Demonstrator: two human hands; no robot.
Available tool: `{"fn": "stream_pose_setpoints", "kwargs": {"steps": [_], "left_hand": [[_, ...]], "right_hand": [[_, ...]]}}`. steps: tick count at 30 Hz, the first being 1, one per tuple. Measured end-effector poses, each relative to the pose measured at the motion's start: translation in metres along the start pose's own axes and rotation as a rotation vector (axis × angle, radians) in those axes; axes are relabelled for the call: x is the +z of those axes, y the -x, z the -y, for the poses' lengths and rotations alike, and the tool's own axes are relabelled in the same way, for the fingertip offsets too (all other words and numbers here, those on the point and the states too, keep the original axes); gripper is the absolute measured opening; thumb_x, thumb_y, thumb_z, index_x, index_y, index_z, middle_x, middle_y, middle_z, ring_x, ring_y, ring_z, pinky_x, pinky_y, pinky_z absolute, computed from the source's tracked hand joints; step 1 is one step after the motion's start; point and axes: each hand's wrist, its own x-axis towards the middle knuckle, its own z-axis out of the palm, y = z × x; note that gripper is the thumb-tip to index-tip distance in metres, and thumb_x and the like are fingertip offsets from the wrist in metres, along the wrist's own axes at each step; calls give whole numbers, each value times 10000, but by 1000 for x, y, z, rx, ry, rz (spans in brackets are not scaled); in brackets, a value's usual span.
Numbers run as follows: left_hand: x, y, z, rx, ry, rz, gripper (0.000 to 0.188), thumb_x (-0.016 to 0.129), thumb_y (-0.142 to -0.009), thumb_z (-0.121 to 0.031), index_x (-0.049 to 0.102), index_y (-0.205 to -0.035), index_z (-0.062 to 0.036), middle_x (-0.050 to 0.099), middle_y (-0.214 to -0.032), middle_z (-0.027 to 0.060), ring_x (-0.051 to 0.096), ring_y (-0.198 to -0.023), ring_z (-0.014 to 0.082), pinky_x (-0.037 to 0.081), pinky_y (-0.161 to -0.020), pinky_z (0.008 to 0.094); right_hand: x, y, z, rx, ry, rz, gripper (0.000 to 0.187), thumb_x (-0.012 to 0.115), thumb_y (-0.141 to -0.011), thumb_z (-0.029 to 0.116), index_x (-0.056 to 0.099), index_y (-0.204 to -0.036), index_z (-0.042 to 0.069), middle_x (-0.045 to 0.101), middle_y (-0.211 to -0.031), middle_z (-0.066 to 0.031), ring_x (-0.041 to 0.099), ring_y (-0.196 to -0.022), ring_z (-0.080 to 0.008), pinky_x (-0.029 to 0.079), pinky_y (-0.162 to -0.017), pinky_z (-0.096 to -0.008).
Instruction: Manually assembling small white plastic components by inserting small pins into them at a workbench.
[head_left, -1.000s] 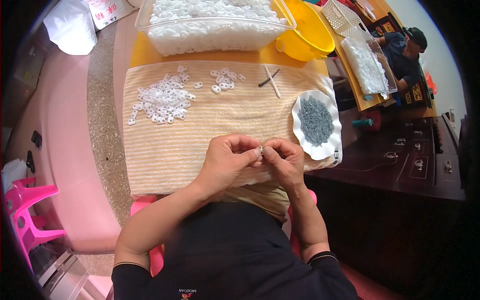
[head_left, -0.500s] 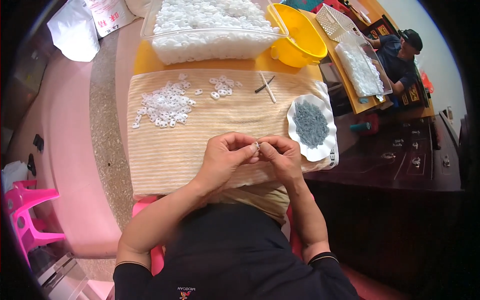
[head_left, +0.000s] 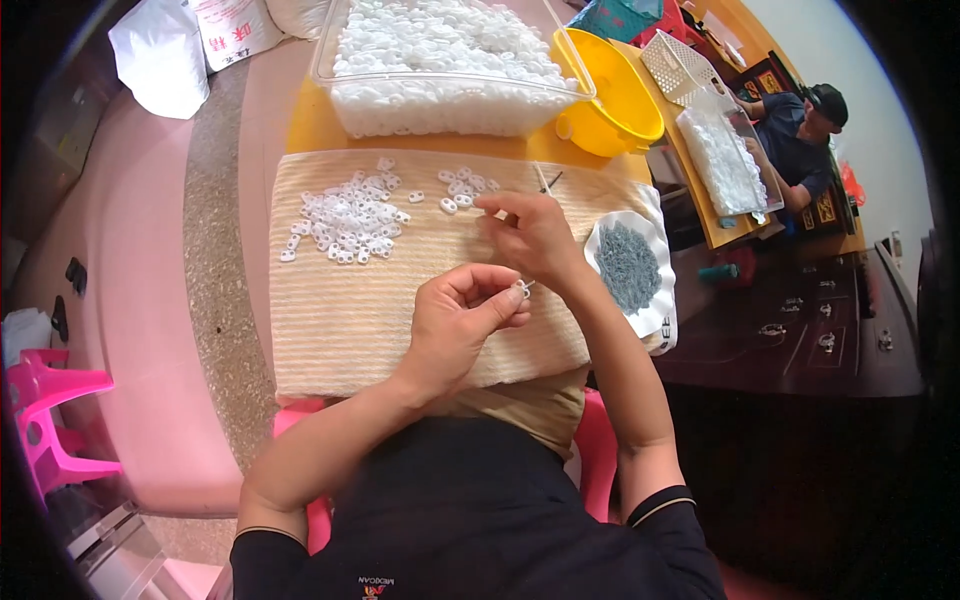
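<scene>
My left hand (head_left: 462, 318) is closed in a pinch near the front of the striped cloth (head_left: 340, 345). Between thumb and fingertips it grips a small white plastic piece (head_left: 524, 288), from which a thin greyish bit sticks out. Farther off, my right hand (head_left: 532, 238) reaches over the cloth with its fingers loosely apart. Its index fingertip is beside a small group of white two-holed plastic pieces (head_left: 462, 183). A larger pile of such pieces (head_left: 350, 218) lies to the left. Just beyond the right hand, a white stick (head_left: 541, 177) and a dark one cross, partly hidden by it.
A wavy-rimmed white plate (head_left: 665, 262) of small grey-blue pieces lies right of my right forearm. At the back stand a clear bin (head_left: 455, 85) heaped with white pieces and a yellow basket (head_left: 630, 110). Another person (head_left: 800, 135) sits at a table far right. A pink stool (head_left: 60, 400) is at left.
My right hand has left the left hand's fingertips and moved away toward the small group of white pieces. My left hand still pinches the white piece. The whole view has shifted slightly.
</scene>
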Motion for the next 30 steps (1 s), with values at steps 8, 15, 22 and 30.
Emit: {"fn": "stream_pose_setpoints", "kwargs": {"steps": [8, 15, 22, 30], "left_hand": [[-2, -2, -6, 16, 3, -29, 134, 631, -888, -46, 622, -1008, 14, 655, -884, 71, 648, -801, 129, 572, -753, 285], [-3, -3, -4, -5, 27, -31, 132, 636, -883, -43, 623, -1001, 13, 653, -885, 69, 648, -794, 131, 574, -754, 285], [-4, -4, -7, -34, 30, -101, 138, 637, -874, -26, 616, -1006, 12, 652, -886, 71, 644, -799, 135, 569, -743, 275], [-8, -9, -2, -32, 122, -152, 128, 624, -875, -11, 605, -1000, 12, 650, -899, 79, 645, -800, 138, 571, -729, 262]], "right_hand": [[18, -22, 10, -125, 413, 26, 199, 620, -848, 181, 686, -1012, 91, 624, -971, -150, 613, -869, -358, 497, -739, -433], [20, -15, -3, -160, 378, -26, 162, 593, -866, 135, 671, -995, 76, 622, -974, -145, 608, -847, -366, 497, -704, -420], [-1, 11, 5, 258, -317, -6, 194, 594, -924, 135, 632, -1026, -26, 591, -742, -25, 556, -676, -56, 457, -606, -216], [-7, 54, 3, 459, -990, -2, 226, 585, -928, 94, 584, -1124, -19, 636, -860, -43, 601, -724, -103, 508, -637, -236]]}}
